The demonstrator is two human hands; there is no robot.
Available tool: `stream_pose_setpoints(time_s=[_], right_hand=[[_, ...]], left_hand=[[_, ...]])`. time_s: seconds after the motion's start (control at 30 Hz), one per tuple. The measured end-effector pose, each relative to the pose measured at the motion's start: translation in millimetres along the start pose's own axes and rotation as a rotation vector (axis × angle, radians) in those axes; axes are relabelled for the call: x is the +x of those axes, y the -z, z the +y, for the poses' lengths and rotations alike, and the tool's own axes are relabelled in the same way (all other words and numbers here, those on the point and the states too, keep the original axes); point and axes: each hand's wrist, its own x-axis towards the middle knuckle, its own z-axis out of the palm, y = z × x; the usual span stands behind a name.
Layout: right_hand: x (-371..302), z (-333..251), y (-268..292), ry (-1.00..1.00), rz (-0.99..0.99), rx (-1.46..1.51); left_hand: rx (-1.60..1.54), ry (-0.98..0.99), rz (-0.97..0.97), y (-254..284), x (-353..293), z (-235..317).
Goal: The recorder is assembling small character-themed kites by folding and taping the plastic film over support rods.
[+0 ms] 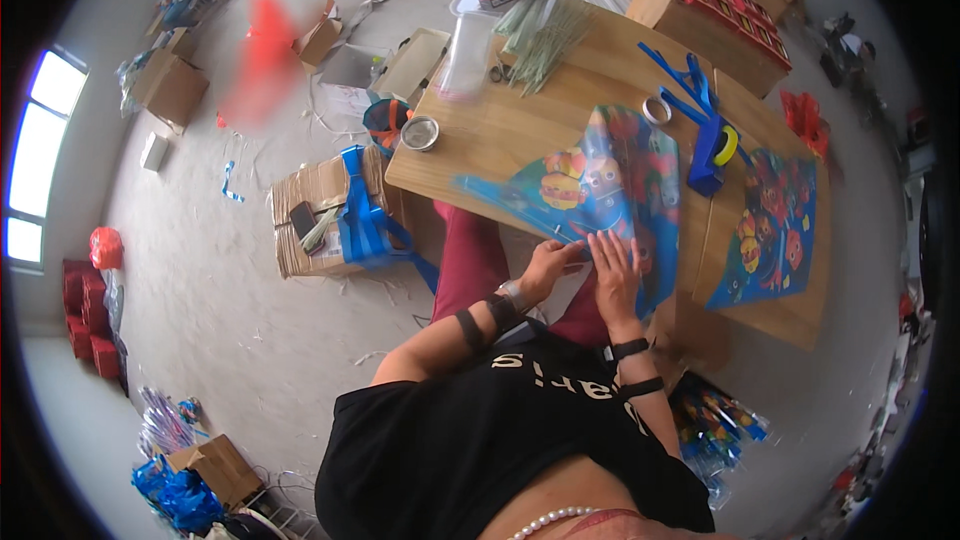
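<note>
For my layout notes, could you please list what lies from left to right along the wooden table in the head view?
Small metal bowl → clear plastic container → colourful printed kite under both hands → white tape roll → blue tape dispenser → second printed kite.

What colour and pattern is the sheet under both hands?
Head view: glossy printed plastic sheet is blue with orange and red cartoon figures.
</note>
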Motion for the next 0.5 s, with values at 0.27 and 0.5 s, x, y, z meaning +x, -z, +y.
stream_pose_setpoints(time_s=[0.27,0.5], right_hand=[[8,2,-4,-0.016,0.128,-0.017],[-7,-3,-4,-0.043,0.116,-0.054]], left_hand=[[-0.194,-0.499,0.312,39,-16,132],[-0.039,-0.701,0.333,9,-44,193]])
